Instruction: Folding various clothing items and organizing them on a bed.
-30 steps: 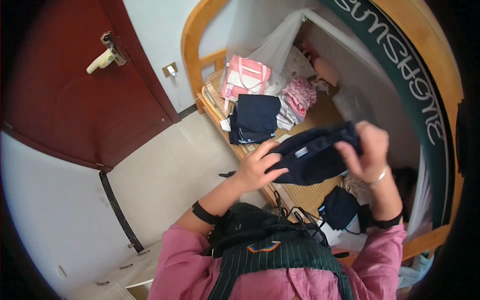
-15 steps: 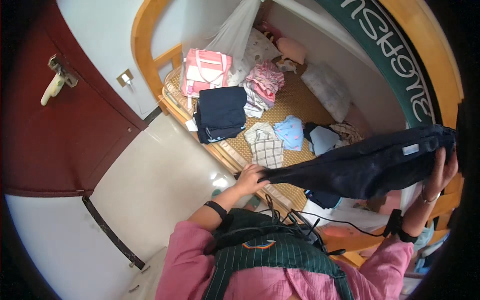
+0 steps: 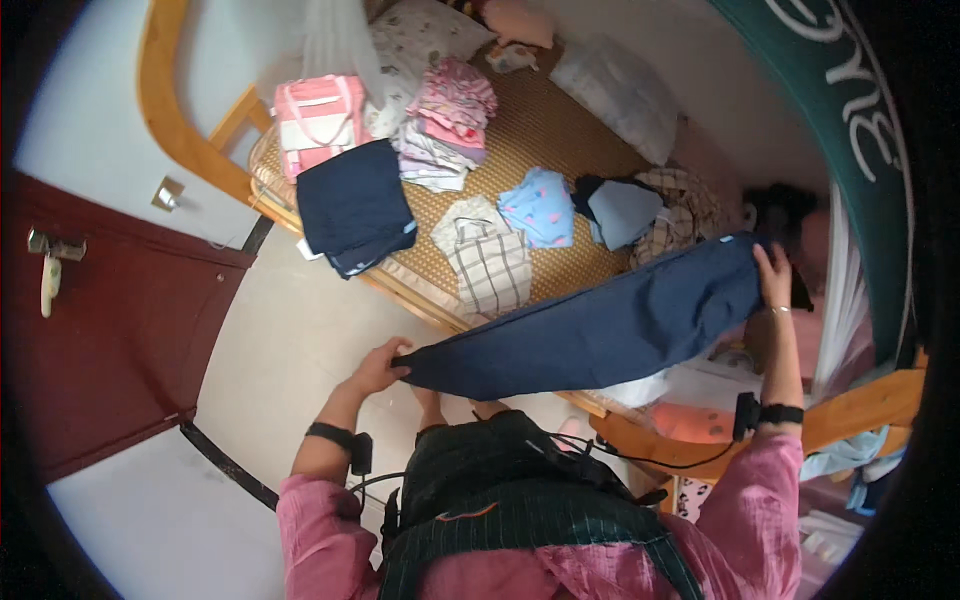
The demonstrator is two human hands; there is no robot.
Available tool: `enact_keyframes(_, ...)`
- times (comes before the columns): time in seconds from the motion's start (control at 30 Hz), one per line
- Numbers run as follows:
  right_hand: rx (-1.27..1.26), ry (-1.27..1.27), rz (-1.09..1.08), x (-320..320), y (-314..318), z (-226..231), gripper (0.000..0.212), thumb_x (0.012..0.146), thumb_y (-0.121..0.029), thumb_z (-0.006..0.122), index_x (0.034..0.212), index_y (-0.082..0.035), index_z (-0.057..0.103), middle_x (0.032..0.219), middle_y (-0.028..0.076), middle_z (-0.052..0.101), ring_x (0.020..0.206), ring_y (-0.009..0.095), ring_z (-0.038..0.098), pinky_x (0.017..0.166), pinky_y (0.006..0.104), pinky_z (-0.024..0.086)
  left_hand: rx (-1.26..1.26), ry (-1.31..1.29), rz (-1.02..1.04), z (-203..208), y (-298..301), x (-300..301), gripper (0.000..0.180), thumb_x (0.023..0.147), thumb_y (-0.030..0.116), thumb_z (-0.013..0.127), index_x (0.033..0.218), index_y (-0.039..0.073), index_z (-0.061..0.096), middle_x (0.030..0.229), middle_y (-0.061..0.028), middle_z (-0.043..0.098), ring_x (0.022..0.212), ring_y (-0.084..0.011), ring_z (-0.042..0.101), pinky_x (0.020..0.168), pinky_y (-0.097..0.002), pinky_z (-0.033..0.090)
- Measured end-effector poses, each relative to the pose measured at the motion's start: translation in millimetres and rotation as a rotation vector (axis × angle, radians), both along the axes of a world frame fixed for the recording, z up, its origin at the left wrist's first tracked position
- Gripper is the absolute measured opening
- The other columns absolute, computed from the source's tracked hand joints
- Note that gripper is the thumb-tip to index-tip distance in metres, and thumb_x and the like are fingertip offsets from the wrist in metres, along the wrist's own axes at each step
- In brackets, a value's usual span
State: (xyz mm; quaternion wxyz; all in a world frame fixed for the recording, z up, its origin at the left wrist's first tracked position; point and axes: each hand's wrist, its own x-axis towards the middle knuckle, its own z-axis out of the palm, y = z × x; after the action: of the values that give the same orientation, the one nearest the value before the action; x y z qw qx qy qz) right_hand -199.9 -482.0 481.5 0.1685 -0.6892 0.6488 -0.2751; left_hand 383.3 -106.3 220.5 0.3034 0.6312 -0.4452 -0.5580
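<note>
Dark navy trousers [image 3: 590, 325] hang stretched between my two hands, doubled lengthwise and slanting up to the right. My left hand [image 3: 381, 366] pinches their narrow end, over the floor beside the bed. At the wider end, my right hand [image 3: 772, 277] grips the upper edge. Behind the trousers, a checked cream garment [image 3: 490, 268] and a folded light blue garment [image 3: 540, 208] lie on the woven bed mat [image 3: 520, 110]. A folded navy stack [image 3: 355, 205] rests at the bed's left edge.
A pink and white bag [image 3: 320, 125] and a pile of pink clothes [image 3: 450, 105] sit at the far left of the bed. Further right are a grey-blue folded garment [image 3: 625, 212] and a pillow [image 3: 615, 95]. A wooden bed frame [image 3: 850, 405] curves along the right.
Both hands have moved left with the trousers, which now hang wider and smoother between them. My view has shifted, so the bed's contents appear further left and higher.
</note>
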Motion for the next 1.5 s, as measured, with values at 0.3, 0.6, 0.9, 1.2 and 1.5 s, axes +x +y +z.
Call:
enact_keyframes(0.3, 0.314, 0.508, -0.165, -5, -4, -125, 0.068, 0.078, -0.056, 0.055, 0.117, 0.0, 0.054, 0.112, 0.02, 0.058, 0.107, 0.032, 0.054, 0.089, 0.0343, 0.041, 0.357, 0.147, 0.355, -3, -36, 38, 0.021, 0.076, 0.014, 0.068, 0.087, -0.003, 0.063, 0.08, -0.0039, 0.063, 0.077, -0.013, 0.057, 0.07, -0.0263, 0.045)
enact_keyframes(0.6, 0.611, -0.388, -0.063, -36, 11, -205, 0.022, 0.076, -0.008, 0.069, 0.095, -0.004, 0.058, 0.084, -0.002, 0.06, 0.077, 0.008, 0.054, 0.072, 0.0213, 0.042, 0.01, -0.229, 0.28, -44, -67, 73, 0.016, 0.07, -0.005, 0.067, 0.084, 0.002, 0.064, 0.095, -0.0063, 0.06, 0.078, -0.014, 0.053, 0.071, -0.0247, 0.042)
enact_keyframes(0.9, 0.205, 0.813, 0.62, -15, 77, -245, 0.031, 0.071, -0.004, 0.056, 0.097, -0.019, 0.065, 0.118, 0.013, 0.046, 0.115, 0.03, 0.04, 0.095, 0.0425, 0.031, -0.17, -0.853, 0.34, -120, 6, 70, 0.036, 0.059, -0.016, 0.052, 0.083, 0.008, 0.065, 0.123, -0.0135, 0.045, 0.095, -0.0257, 0.054, 0.073, -0.031, 0.044)
enact_keyframes(1.2, 0.761, 0.323, -0.025, 29, 140, -458, 0.063, 0.07, -0.03, 0.074, 0.115, 0.004, 0.044, 0.107, 0.026, 0.053, 0.102, 0.037, 0.053, 0.088, 0.0384, 0.042, 0.34, -0.187, 0.827, -227, 11, 42, 0.033, 0.076, -0.016, 0.032, 0.091, 0.009, 0.047, 0.105, -0.0065, 0.045, 0.067, -0.0161, 0.057, 0.048, -0.0232, 0.051)
enact_keyframes(1.5, 0.807, 0.256, -0.469, 53, 91, -505, 0.084, 0.055, -0.033, 0.085, 0.115, 0.008, 0.041, 0.112, 0.025, 0.054, 0.105, 0.034, 0.054, 0.09, 0.0352, 0.043, 0.01, 0.037, 1.001, -193, 48, 38, 0.027, 0.07, -0.016, 0.037, 0.074, 0.007, 0.05, 0.08, -0.0016, 0.05, 0.074, -0.0126, 0.051, 0.07, -0.0248, 0.045)
